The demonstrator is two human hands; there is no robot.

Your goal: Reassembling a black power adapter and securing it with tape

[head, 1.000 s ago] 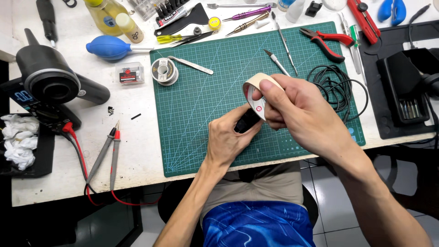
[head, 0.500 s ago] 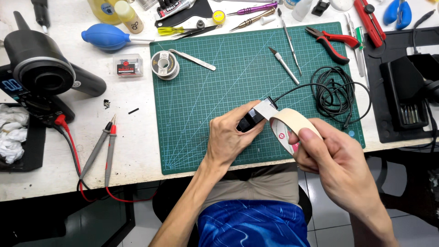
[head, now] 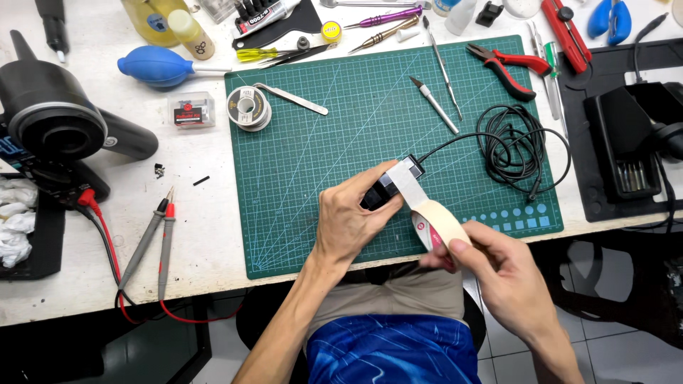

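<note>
Left hand (head: pixel 348 224): grips small black plastic adapter (head: pixel 380 193), mat centre.
Right hand (head: pixel 498 274): at 5 o'clock, pinches beige masking-tape roll (head: pixel 440 224).
Handling: tape likely light, tearable; hold roll's rim.

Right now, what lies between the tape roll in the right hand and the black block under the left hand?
In the head view, one strip of masking tape runs from the tape roll in the right hand up onto the black block held by the left hand.
</note>
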